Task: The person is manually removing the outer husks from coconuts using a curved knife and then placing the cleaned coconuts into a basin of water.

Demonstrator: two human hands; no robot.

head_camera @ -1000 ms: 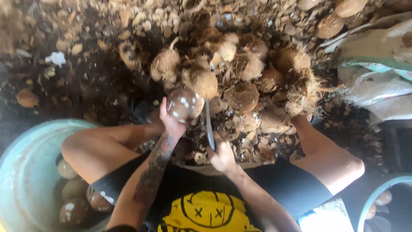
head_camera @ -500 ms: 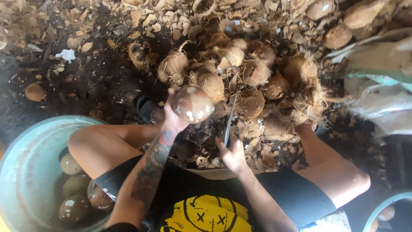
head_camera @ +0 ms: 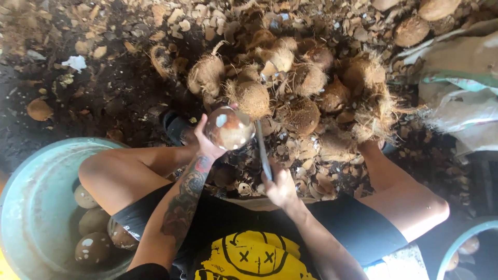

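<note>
Two hands work together: our left hand grips the peeled coconut, our right hand clasps the knife. The blade, swung away a moment ago, now touches the shell again, above the husk pile.

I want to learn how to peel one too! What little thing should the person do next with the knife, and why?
Probably turn the round, mostly peeled brown-and-white coconut a little in the left hand and shave again with the long grey metal knife held in the right hand. Brown skin patches show on it, and the blade tip sits right beside its edge.
</note>
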